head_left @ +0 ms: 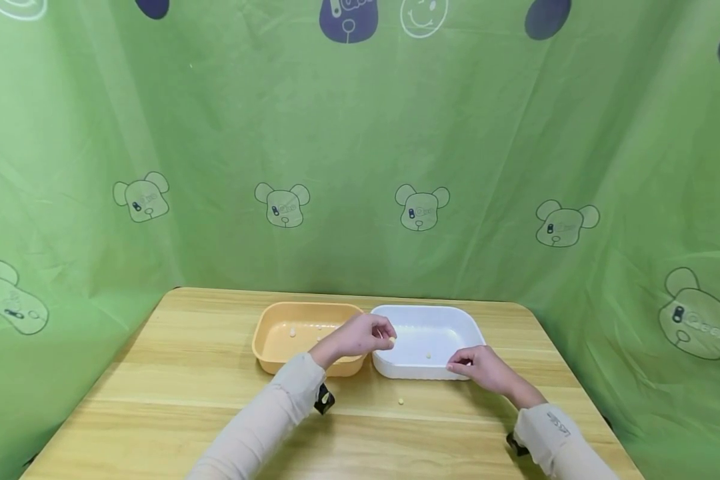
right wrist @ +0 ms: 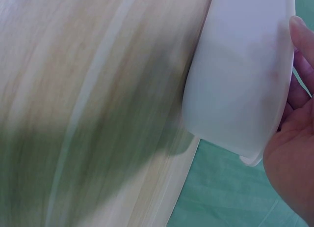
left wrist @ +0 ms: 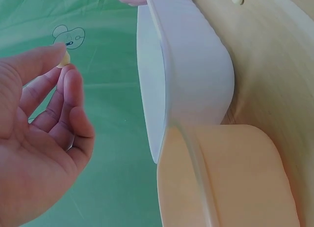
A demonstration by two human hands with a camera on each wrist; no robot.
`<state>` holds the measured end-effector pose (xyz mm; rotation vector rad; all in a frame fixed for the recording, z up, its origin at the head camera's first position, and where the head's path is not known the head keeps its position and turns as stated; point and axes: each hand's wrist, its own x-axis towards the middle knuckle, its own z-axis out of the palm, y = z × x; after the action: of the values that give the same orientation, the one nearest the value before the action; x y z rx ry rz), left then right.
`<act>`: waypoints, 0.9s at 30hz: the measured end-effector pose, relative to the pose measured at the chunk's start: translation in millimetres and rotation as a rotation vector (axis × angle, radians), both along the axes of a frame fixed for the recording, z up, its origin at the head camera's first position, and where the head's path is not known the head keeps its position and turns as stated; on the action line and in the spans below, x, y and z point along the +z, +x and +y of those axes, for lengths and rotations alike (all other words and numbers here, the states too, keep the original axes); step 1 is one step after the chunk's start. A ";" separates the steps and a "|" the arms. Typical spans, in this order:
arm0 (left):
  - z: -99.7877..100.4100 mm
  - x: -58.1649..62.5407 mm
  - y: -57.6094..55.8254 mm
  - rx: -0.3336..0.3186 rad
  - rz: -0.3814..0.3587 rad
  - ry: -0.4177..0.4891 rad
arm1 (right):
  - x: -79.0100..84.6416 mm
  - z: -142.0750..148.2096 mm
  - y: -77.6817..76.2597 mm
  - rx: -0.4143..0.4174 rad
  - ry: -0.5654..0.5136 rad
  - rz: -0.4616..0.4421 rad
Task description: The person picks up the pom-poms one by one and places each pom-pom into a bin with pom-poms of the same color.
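Observation:
Between the thumb and fingertips of my left hand (head_left: 363, 335) is a small pale-yellow ball (left wrist: 64, 60), pinched over the left side of the white plastic basin (head_left: 423, 372). My right hand (head_left: 487, 370) grips that basin's rim at the near right corner, the thumb outside and the fingers over the edge. Inside the white basin lies another little yellow ball (head_left: 429, 356). The orange plastic basin (head_left: 273, 365) stands against it on the left and holds several small pale pieces, such as this one (head_left: 293, 331); my left forearm and hand hide part of it.
A single yellow ball (head_left: 401, 401) lies on the wooden table (head_left: 174, 373) in front of the white basin. Green patterned cloth (head_left: 348, 260) hangs behind the table and along both sides.

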<state>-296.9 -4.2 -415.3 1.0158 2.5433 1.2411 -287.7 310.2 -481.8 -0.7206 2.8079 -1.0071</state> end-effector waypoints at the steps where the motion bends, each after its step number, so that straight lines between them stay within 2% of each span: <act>1: 1.0 -0.4 -1.1 0.000 0.001 -0.001 | 0.1 0.0 0.2 0.000 0.000 0.000; 8: 9.6 0.4 -8.1 0.003 0.029 -0.022 | -0.3 0.6 0.8 0.015 -0.009 0.022; 16: 18.9 3.1 -14.9 0.004 0.009 -0.047 | -0.9 1.8 1.4 0.024 -0.003 0.043; 27: 30.4 -3.1 -27.4 0.048 -0.006 -0.079 | 0.3 1.4 2.0 0.014 0.002 0.028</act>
<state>-324.3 26.2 -418.4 0.9386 2.6047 1.1438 -285.7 311.6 -481.4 -0.7592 2.8228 -0.9998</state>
